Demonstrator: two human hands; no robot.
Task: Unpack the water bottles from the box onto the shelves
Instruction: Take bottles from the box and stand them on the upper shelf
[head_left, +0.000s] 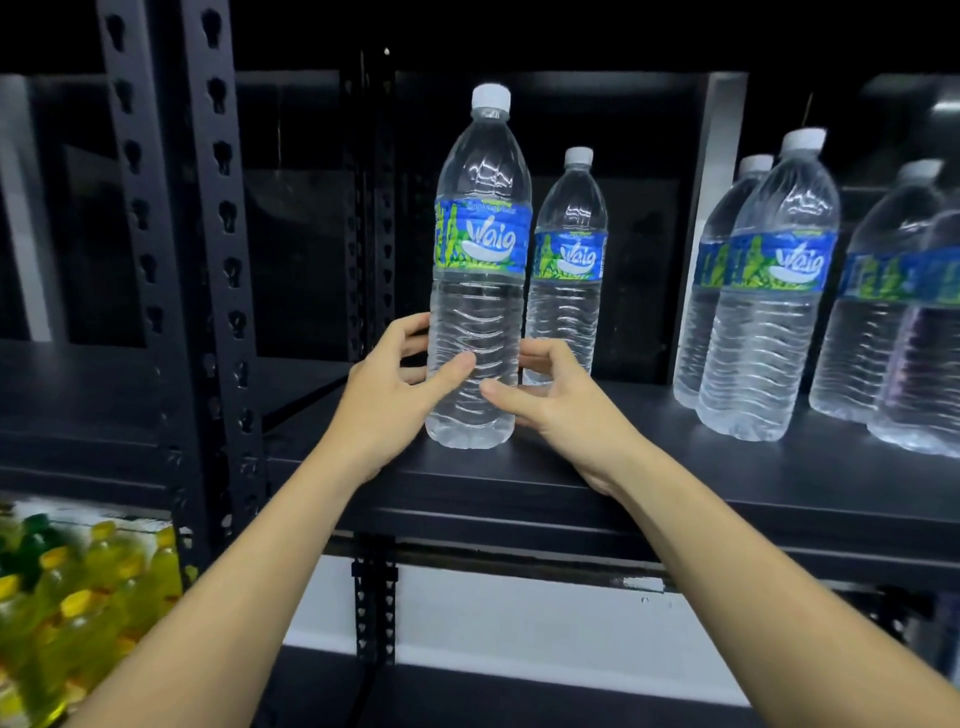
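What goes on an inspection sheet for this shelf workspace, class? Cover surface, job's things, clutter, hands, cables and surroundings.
Surface: black shelf, with bottles standing on it.
Job's things: front bottle upright near the edge; second bottle behind it; more bottles at right; box not in view.
Clutter: yellow-capped bottles, lower left.
Hands: left hand and right hand both grip the front bottle low down.
Cables: nothing seen.
Surroundings: slotted upright at left; white wall below.

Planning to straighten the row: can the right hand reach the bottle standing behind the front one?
Probably yes: the rear bottle stands just beyond the right hand with nothing between, though that hand holds the front bottle.
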